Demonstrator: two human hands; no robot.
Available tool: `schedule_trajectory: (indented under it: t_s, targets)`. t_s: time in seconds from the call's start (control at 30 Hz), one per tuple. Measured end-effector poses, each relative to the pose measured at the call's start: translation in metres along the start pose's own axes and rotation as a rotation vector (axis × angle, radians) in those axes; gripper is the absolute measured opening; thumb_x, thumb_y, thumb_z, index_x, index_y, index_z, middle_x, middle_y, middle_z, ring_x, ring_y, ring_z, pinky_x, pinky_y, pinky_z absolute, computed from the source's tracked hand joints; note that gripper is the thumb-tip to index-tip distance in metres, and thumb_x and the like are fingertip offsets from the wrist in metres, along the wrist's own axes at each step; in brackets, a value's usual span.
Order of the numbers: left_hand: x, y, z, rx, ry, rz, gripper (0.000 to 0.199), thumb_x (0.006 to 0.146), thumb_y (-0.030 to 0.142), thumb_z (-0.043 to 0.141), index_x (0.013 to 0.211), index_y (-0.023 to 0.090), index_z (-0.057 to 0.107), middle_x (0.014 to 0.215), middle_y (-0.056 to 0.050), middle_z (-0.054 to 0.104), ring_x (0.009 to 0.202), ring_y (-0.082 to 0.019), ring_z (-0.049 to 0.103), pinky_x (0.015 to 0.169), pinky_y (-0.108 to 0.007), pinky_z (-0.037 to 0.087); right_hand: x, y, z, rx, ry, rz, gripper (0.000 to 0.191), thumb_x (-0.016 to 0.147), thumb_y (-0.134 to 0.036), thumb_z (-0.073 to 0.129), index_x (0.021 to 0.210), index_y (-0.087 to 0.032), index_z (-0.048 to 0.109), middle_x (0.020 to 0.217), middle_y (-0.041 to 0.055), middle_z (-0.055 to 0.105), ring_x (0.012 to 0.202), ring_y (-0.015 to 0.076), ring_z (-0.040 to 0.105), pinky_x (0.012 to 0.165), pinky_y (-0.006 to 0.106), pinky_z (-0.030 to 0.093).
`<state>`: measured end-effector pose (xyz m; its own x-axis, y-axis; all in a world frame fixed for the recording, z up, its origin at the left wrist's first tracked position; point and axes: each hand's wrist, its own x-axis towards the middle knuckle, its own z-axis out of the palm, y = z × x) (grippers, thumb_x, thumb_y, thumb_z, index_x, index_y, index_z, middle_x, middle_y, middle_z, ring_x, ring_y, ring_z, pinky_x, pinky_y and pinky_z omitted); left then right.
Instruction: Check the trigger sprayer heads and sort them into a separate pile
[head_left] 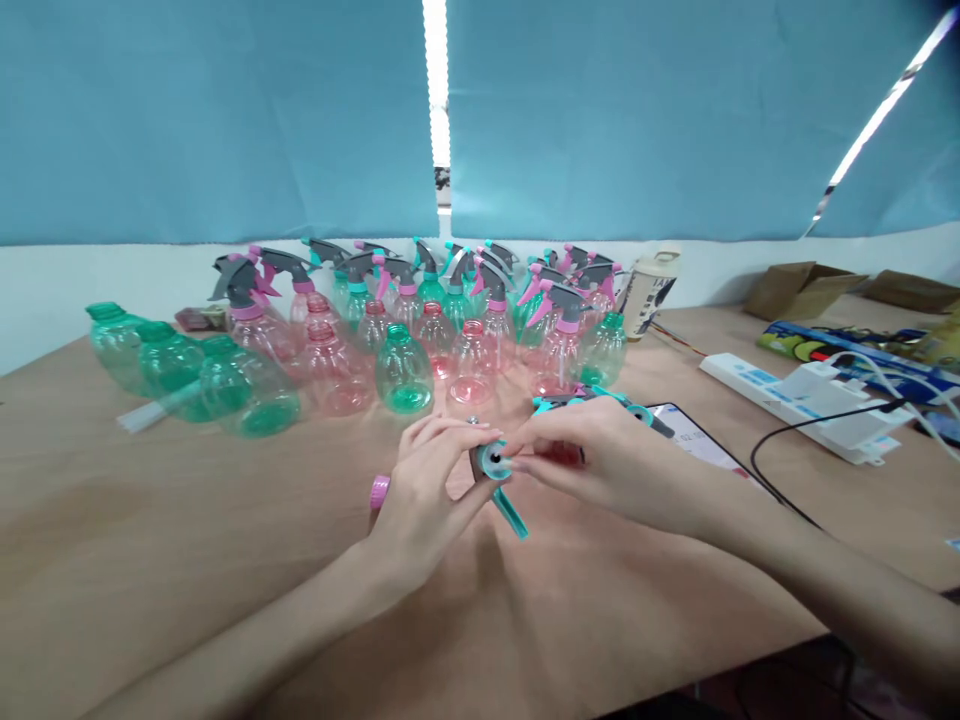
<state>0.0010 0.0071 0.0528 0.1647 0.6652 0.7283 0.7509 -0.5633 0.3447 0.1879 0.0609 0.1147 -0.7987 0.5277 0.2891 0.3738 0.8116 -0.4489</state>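
My left hand (427,480) grips a trigger spray head (513,512) with a turquoise collar and trigger. The collar's round opening faces me, with a dark hole in its middle. Thumb and index finger of my right hand (607,455) are pinched together at the right side of that opening; whatever is between the fingertips is too small or hidden to name. A pink ribbed collar (380,491) shows beside my left hand, partly covered by it. Behind my right hand lie more spray heads (551,403) in turquoise, pink and grey, partly hidden.
Several green bottles (251,395) and pink bottles (334,375) stand or lean ahead, some with spray heads on. Clear tubes (159,405) lie at left. A phone or tablet (705,440), white power strip (802,400), black cable (780,437), beige carton (651,290) and cardboard box (795,292) are right.
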Motion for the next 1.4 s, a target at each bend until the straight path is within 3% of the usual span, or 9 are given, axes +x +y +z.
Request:
schedule_trajectory:
  t_s: [0.17, 0.23, 0.37, 0.47, 0.67, 0.9, 1.13, 1.4]
  targets:
    - [-0.004, 0.002, 0.000, 0.110, 0.028, -0.005, 0.019, 0.079, 0.025, 0.066, 0.095, 0.022, 0.056, 0.080, 0.000, 0.067, 0.079, -0.019, 0.059, 0.072, -0.035, 0.038, -0.011, -0.017, 0.006, -0.007, -0.132, 0.180, 0.016, 0.086, -0.026, 0.053, 0.080, -0.018, 0.066, 0.054, -0.0039, 0.060, 0.046, 0.0079, 0.047, 0.046, 0.022, 0.029]
    - [-0.005, 0.002, 0.001, 0.142, 0.054, 0.011, 0.016, 0.079, 0.027, 0.066, 0.090, 0.021, 0.056, 0.076, 0.000, 0.066, 0.075, -0.019, 0.058, 0.066, -0.034, 0.035, -0.016, -0.019, 0.009, 0.093, -0.174, 0.208, 0.016, 0.086, -0.029, 0.054, 0.093, -0.019, 0.065, 0.056, -0.0046, 0.063, 0.046, 0.0080, 0.049, 0.045, 0.020, 0.031]
    - [-0.007, 0.000, 0.002, 0.129, 0.085, 0.021, 0.012, 0.081, 0.027, 0.064, 0.087, 0.020, 0.056, 0.076, 0.000, 0.066, 0.073, -0.018, 0.057, 0.066, -0.033, 0.036, -0.023, -0.018, 0.019, 0.298, -0.235, 0.222, 0.046, 0.085, -0.035, 0.056, 0.128, -0.022, 0.047, 0.057, -0.0065, 0.065, 0.046, 0.0082, 0.051, 0.044, 0.018, 0.032]
    - [-0.008, -0.002, 0.003, 0.116, 0.094, 0.019, 0.014, 0.081, 0.025, 0.065, 0.092, 0.021, 0.056, 0.082, -0.001, 0.067, 0.078, -0.019, 0.059, 0.069, -0.034, 0.037, -0.023, -0.015, 0.023, 0.361, -0.216, 0.230, 0.056, 0.087, -0.032, 0.056, 0.138, -0.023, 0.037, 0.055, -0.0078, 0.060, 0.046, 0.0077, 0.049, 0.044, 0.018, 0.031]
    - [-0.013, -0.006, 0.005, 0.107, 0.095, 0.041, 0.017, 0.082, 0.024, 0.065, 0.096, 0.021, 0.055, 0.088, -0.002, 0.068, 0.082, -0.019, 0.060, 0.072, -0.034, 0.037, -0.020, -0.012, 0.027, 0.445, -0.143, 0.264, 0.045, 0.089, -0.031, 0.051, 0.133, -0.020, 0.048, 0.051, -0.0078, 0.051, 0.045, 0.0075, 0.043, 0.044, 0.018, 0.030]
    - [-0.018, -0.007, 0.008, 0.094, 0.026, 0.060, 0.013, 0.085, 0.024, 0.060, 0.096, 0.021, 0.055, 0.087, -0.002, 0.070, 0.084, -0.020, 0.062, 0.075, -0.036, 0.037, -0.023, -0.002, 0.042, 0.194, 0.019, 0.207, 0.033, 0.087, -0.029, 0.054, 0.118, -0.020, 0.060, 0.057, -0.0050, 0.055, 0.046, 0.0086, 0.043, 0.048, 0.020, 0.031]
    - [-0.022, -0.013, 0.011, 0.143, 0.034, 0.024, 0.015, 0.081, 0.025, 0.065, 0.090, 0.020, 0.054, 0.082, 0.000, 0.067, 0.077, -0.018, 0.061, 0.071, -0.034, 0.037, -0.025, -0.011, 0.048, 0.377, -0.062, 0.319, 0.046, 0.085, -0.030, 0.055, 0.130, -0.022, 0.048, 0.052, -0.0071, 0.053, 0.047, 0.0105, 0.050, 0.049, 0.021, 0.034]
    - [-0.028, -0.010, 0.012, 0.138, 0.068, 0.053, 0.014, 0.081, 0.023, 0.064, 0.090, 0.019, 0.054, 0.081, -0.001, 0.065, 0.075, -0.018, 0.059, 0.069, -0.033, 0.039, -0.030, -0.015, 0.050, 0.615, -0.166, 0.385, 0.063, 0.085, -0.038, 0.057, 0.141, -0.019, 0.035, 0.050, -0.0095, 0.042, 0.044, 0.0080, 0.038, 0.043, 0.020, 0.028]
